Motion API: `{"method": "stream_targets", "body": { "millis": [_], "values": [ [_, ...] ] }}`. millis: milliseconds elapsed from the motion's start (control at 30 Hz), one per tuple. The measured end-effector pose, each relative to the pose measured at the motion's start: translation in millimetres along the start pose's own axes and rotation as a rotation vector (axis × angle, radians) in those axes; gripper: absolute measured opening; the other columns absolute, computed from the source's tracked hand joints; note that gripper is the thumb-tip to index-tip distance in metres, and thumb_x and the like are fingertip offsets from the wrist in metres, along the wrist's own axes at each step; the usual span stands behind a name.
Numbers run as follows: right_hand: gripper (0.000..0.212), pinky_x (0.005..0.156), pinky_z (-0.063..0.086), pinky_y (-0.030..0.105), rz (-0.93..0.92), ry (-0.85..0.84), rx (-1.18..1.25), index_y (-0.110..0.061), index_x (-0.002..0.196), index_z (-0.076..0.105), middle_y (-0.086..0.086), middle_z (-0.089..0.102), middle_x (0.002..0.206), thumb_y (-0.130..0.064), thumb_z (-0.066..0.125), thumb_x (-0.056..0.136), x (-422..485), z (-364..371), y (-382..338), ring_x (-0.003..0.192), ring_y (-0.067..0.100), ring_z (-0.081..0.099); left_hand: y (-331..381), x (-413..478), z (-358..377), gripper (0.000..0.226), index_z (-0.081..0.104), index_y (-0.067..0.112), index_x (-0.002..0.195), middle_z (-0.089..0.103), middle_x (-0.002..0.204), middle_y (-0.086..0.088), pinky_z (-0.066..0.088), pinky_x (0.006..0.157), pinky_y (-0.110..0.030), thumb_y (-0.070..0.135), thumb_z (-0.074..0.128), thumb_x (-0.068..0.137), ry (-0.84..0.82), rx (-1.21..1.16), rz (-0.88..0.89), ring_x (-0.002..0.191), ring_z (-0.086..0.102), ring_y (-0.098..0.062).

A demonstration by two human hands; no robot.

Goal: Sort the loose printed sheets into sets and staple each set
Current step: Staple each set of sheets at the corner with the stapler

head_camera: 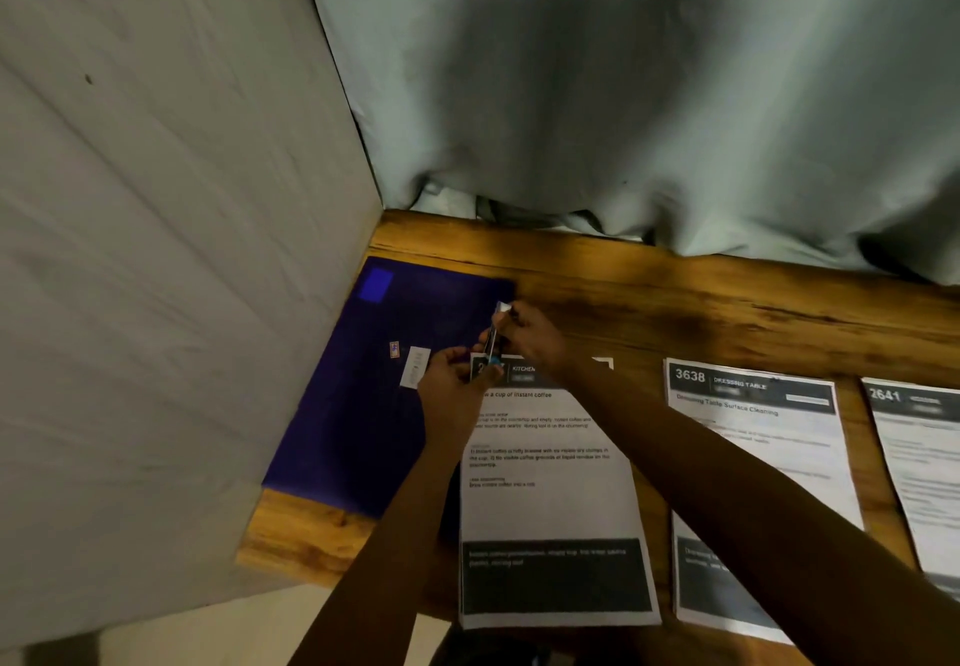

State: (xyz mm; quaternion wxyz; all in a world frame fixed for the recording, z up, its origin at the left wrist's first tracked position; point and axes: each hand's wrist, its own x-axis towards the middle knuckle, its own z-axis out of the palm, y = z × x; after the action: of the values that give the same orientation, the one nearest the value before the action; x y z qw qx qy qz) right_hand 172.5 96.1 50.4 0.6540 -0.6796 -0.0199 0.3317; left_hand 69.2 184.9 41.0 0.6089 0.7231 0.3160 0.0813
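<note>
Stapling: right hand [530, 340] grips small silver-and-blue stapler [493, 340] at 11 o'clock corner of white printed sheet set [545, 488] on wooden worktop [675, 312]; left hand [452, 384] pinches that corner. Square edges, squeeze fully.

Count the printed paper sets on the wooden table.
3. The left set has its top corner at the stapler that the right hand grips; the middle set lies beside it; the right set is cut by the frame. More may lie beyond.
</note>
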Motion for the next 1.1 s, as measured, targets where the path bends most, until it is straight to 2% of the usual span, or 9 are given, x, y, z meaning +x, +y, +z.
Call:
{"method": "stream_targets", "body": {
  "millis": [133,233,367,467,533,633,767,933,1100],
  "values": [
    [0.011,0.09,0.052,0.048,0.018,0.032,0.065,-0.006,0.097,0.05,0.012,0.063,0.084,-0.014,0.043,0.099,-1.1,3.5,3.5,0.088,0.029,0.064,-1.9,-1.5,3.8,0.039,0.054,0.008,0.109,0.068,0.093,-0.006,0.048,0.054,-0.009,0.014,0.076,0.077,0.032,-0.014,0.006,0.073,0.065,-0.006],
    [0.01,0.09,0.051,0.05,0.035,0.034,0.117,-0.006,0.098,0.049,0.013,0.063,0.084,-0.014,0.043,0.099,-2.4,4.4,2.0,0.087,0.029,0.065,-3.3,-3.3,2.0,0.04,0.053,0.01,0.111,0.067,0.094,-0.003,0.048,0.055,-0.008,0.017,0.076,0.078,0.022,-0.004,0.002,0.075,0.063,-0.003],
    [0.014,0.076,0.057,0.035,0.023,-0.036,0.14,-0.003,0.106,0.048,0.013,0.064,0.091,-0.014,0.043,0.099,-8.7,-2.6,-6.6,0.089,0.025,0.066,-11.6,1.7,-7.1,0.061,0.047,0.012,0.124,0.062,0.11,0.002,0.051,0.063,-0.016,0.019,0.08,0.073,-0.061,-0.098,-0.118,0.086,0.063,-0.007],
    [0.012,0.074,0.056,0.03,-0.101,-0.036,0.164,-0.008,0.104,0.051,0.009,0.065,0.093,-0.014,0.042,0.099,-9.9,-15.8,-14.8,0.092,0.023,0.065,-16.2,4.7,-9.4,0.051,0.052,0.012,0.117,0.063,0.105,-0.001,0.054,0.062,-0.018,0.012,0.079,0.073,-0.151,-0.082,-0.148,0.085,0.064,-0.01],
    [0.009,0.077,0.053,0.028,-0.221,0.053,-0.002,-0.017,0.104,0.053,0.005,0.063,0.097,-0.018,0.045,0.098,-9.0,-30.7,-20.8,0.094,0.018,0.063,-17.9,5.1,-7.4,0.029,0.061,0.011,0.104,0.067,0.092,-0.001,0.057,0.065,-0.021,0.007,0.074,0.078,-0.158,-0.044,-0.1,0.078,0.065,-0.008],
    [0.022,0.081,0.046,0.021,-0.354,0.178,-0.52,-0.019,0.116,0.054,-0.004,0.059,0.106,-0.024,0.052,0.095,-10.6,-59.1,-27.1,0.093,0.006,0.056,-20.7,6.9,-3.3,0.01,0.066,0.006,0.095,0.067,0.08,0.002,0.053,0.06,-0.015,0.005,0.066,0.085,-0.118,0.007,-0.059,0.07,0.064,-0.007],
    [0.026,0.086,0.052,0.035,-0.264,0.191,-1.042,-0.018,0.117,0.056,0.001,0.062,0.109,-0.027,0.054,0.093,0.4,-89.3,-3.1,0.098,0.015,0.06,-26.7,18.0,-2.2,0.006,0.068,0.011,0.091,0.069,0.085,-0.002,0.051,0.063,-0.017,0.01,0.066,0.086,-0.107,0.098,-0.03,0.076,0.066,-0.014],
    [0.031,0.091,0.048,0.041,-0.169,0.167,-1.308,-0.025,0.123,0.053,0.006,0.06,0.117,-0.034,0.052,0.093,2.5,-95.6,18.2,0.104,0.023,0.058,-30.3,32.2,-9.4,0.009,0.07,0.01,0.094,0.067,0.087,-0.002,0.051,0.079,-0.029,0.012,0.066,0.086,-0.122,0.253,0.055,0.082,0.063,-0.016],
    [0.037,0.104,0.033,0.039,-0.212,0.123,-1.47,-0.021,0.13,0.049,0.008,0.046,0.134,-0.03,0.051,0.095,2.6,-90.9,26.3,0.124,0.026,0.044,-31.0,32.8,-9.9,0.015,0.067,0.005,0.1,0.064,0.09,-0.002,0.041,0.062,-0.007,0.012,0.065,0.087,-0.096,0.325,0.101,0.075,0.057,-0.005]
  ]
}}
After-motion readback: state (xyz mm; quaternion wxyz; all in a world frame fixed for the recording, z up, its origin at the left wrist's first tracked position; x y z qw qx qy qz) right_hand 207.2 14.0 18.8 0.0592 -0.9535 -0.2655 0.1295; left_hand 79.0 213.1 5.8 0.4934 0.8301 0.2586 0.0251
